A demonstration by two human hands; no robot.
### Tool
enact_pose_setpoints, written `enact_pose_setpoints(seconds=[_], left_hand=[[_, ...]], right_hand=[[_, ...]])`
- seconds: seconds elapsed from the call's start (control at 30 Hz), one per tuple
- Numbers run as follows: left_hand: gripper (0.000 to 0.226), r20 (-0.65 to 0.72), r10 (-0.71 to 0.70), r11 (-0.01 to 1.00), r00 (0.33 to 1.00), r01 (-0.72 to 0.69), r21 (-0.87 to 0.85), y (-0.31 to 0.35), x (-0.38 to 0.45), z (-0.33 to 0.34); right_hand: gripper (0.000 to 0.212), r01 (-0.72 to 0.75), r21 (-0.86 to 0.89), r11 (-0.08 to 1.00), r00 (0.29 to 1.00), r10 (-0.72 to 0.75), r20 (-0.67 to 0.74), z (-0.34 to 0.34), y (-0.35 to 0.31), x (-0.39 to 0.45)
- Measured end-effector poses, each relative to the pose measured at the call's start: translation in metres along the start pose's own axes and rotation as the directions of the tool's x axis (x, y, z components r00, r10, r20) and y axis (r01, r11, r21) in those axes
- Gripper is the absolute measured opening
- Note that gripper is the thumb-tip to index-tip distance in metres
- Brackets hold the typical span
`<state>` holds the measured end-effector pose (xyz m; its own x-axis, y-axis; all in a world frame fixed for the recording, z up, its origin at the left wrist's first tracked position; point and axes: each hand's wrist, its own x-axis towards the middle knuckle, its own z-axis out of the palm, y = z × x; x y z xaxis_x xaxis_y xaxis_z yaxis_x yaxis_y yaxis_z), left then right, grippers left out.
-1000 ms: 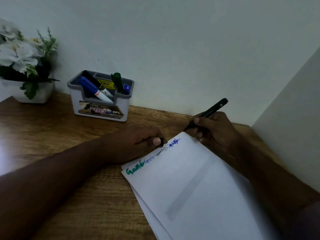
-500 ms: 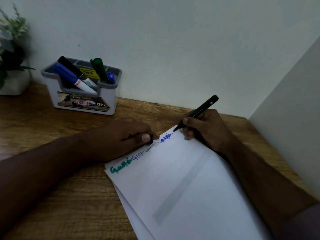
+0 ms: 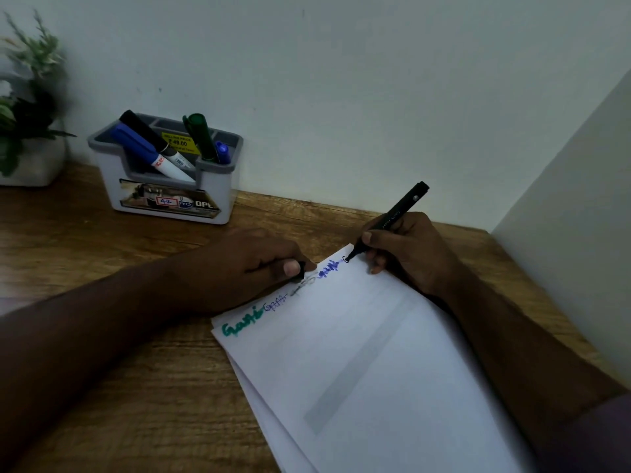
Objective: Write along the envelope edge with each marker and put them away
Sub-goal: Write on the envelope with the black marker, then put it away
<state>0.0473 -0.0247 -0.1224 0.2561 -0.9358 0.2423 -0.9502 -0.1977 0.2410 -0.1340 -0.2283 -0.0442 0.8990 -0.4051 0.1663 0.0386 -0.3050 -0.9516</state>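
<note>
Since the earlier frame, the black marker (image 3: 392, 218) has come down so that its tip touches the envelope (image 3: 358, 353) at the far corner, where a small black loop now stands just beyond the blue scribble. The right hand (image 3: 406, 250) pinches the marker low on its barrel, fingers curled round it. On the other side of that corner, along the same edge, the left hand (image 3: 239, 268) rests with thumb and finger closed on a small dark thing, probably the marker's cap (image 3: 302, 269), though that is hard to tell.

Little edge is left past the tip, so a long stroke could run off the paper onto the wooden table (image 3: 136, 387). The envelope lies on loose sheets and could slide if the left hand lifts. Well beyond the envelope, against the wall, the holder (image 3: 164, 199) keeps the other markers.
</note>
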Motion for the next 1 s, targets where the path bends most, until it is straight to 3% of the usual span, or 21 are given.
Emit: enact_pose_setpoints(seconds=[0.3,0.5,0.63,1.0], left_hand=[[0.041,-0.013,0.056,0.976,0.998,-0.057,-0.208,0.039,-0.014,-0.044],[0.04,0.014,0.018,0.971,1.0,-0.015,-0.238,0.051,-0.02,-0.057],[0.034,0.105,0.054,0.978,0.993,-0.031,-0.208,0.054,-0.019,-0.066],[0.035,0.103,0.052,0.978,0.993,-0.03,-0.206,0.059,-0.02,-0.07]], right_hand=[[0.023,0.017,0.047,0.999,1.0,-0.017,-0.014,-0.003,0.005,0.002],[0.013,0.017,0.017,1.0,1.0,-0.017,-0.003,-0.005,0.008,0.004],[0.011,0.023,-0.004,1.0,1.0,-0.023,-0.013,-0.007,0.01,0.006],[0.013,-0.007,0.066,0.998,0.998,0.01,-0.055,-0.005,0.011,0.005]])
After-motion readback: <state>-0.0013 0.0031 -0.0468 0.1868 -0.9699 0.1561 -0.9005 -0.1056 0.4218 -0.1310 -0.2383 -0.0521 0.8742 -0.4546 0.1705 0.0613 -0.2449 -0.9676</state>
